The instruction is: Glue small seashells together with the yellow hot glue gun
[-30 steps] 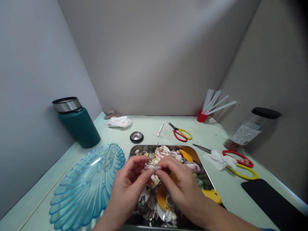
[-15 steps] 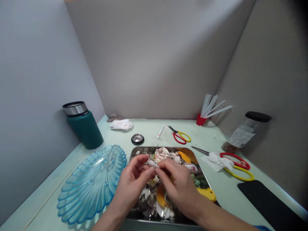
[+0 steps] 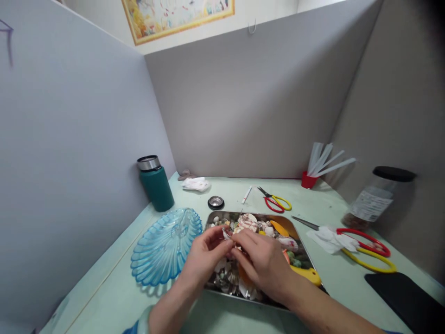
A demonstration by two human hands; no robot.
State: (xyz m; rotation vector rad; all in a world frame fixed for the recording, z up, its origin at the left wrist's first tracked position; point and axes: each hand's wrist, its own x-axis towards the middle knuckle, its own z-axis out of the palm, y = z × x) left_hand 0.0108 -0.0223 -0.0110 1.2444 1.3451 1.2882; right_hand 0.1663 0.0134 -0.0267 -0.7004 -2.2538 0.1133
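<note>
My left hand (image 3: pixel 205 254) and my right hand (image 3: pixel 267 260) meet over a metal tray (image 3: pixel 301 234) full of shells. Between their pinched fingertips is a small whitish piece (image 3: pixel 226 234), mostly covered by the fingers; its exact kind is unclear. Behind the fingers in the tray lies a round white shell with reddish streaks (image 3: pixel 248 222). An orange shell (image 3: pixel 279 228) rests to its right. Beside my right wrist, a yellow handle (image 3: pixel 308 274) sticks out over the tray's right edge. My right hand hides part of the tray's contents.
Left of the tray is a blue scalloped glass dish (image 3: pixel 165 248), with a green bottle (image 3: pixel 156 188) behind. Scissors (image 3: pixel 276 202), a round lid (image 3: pixel 216 202) and a white pen (image 3: pixel 246 195) lie beyond. Larger scissors (image 3: pixel 365 246), a jar (image 3: pixel 373 202) and a black slab (image 3: pixel 399 290) are right.
The view has tilted up and shifted left, so a framed picture shows above the partition. Both hands stay together over the tray, and the whitish piece is more covered by the fingers.
</note>
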